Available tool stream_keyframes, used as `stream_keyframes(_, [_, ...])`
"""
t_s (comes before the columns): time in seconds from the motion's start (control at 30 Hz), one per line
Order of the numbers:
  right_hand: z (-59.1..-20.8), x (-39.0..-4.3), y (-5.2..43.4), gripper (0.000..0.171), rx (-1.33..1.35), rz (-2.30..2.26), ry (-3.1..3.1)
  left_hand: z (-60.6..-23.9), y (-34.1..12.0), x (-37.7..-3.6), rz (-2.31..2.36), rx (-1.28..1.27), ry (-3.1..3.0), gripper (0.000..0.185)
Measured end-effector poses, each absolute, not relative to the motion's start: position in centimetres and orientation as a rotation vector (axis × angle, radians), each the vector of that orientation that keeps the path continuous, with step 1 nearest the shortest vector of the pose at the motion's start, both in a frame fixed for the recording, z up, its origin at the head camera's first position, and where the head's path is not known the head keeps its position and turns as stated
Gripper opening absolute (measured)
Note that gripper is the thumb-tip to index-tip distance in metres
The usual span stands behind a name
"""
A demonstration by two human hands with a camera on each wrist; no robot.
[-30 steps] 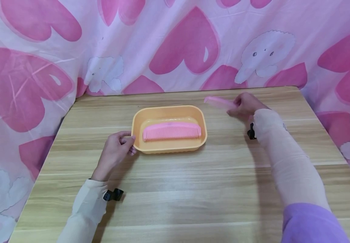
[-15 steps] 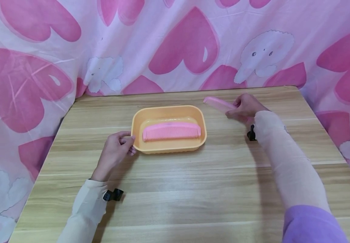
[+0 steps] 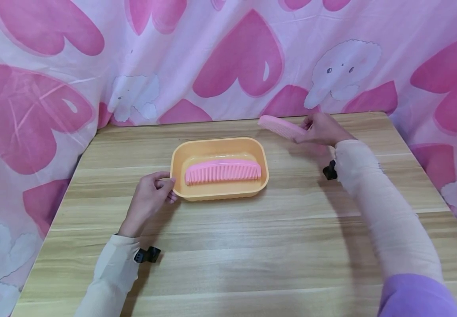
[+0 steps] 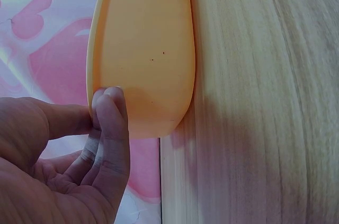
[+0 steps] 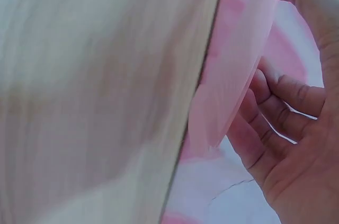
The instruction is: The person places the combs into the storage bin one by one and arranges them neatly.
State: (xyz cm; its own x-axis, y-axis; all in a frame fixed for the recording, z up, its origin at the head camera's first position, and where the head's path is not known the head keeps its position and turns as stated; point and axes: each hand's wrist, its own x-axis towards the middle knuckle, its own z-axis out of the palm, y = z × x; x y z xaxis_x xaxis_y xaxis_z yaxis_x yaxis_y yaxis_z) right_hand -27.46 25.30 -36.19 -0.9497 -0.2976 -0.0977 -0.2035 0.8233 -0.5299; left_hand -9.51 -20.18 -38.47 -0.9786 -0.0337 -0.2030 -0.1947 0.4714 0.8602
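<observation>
Left hand (image 3: 149, 198) pinches the rim of the orange tray (image 3: 265, 169) at its left end; one pink comb (image 3: 223, 171) already lies inside; right hand (image 3: 321, 129) grips a second comb (image 3: 280, 127), raised above the table (image 3: 252, 246), apparently not yet placed.

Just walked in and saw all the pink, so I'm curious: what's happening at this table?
A person sits at a wooden table with both hands busy. The left hand grips the near left rim of an orange plastic tray, in which one pink comb lies flat. The right hand holds a second pink comb by one end, lifted off the table to the right of and behind the tray. A curtain with pink hearts hangs behind.
</observation>
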Motion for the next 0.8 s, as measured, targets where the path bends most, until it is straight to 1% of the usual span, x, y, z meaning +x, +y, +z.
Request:
stream_keyframes(0.17, [-35.0,-27.1,23.8,0.037,-0.513,-0.776,2.899,-38.5,-20.2,-9.4,1.524,-0.208,2.552,0.038])
stream_keyframes(0.23, [-34.5,-26.8,23.1,0.036,-0.547,-0.761,2.916,-38.4,-20.2,-9.4,1.523,-0.214,2.549,0.038])
stream_keyframes(0.53, [-32.4,-25.5,19.0,0.046,-0.732,-0.671,2.924,-38.4,-20.2,-9.4,1.524,-0.209,2.551,0.039])
stream_keyframes(0.8, [-31.9,-24.0,14.5,0.05,-0.954,-0.627,2.864,-38.3,-20.2,-9.4,1.524,-0.211,2.549,0.039])
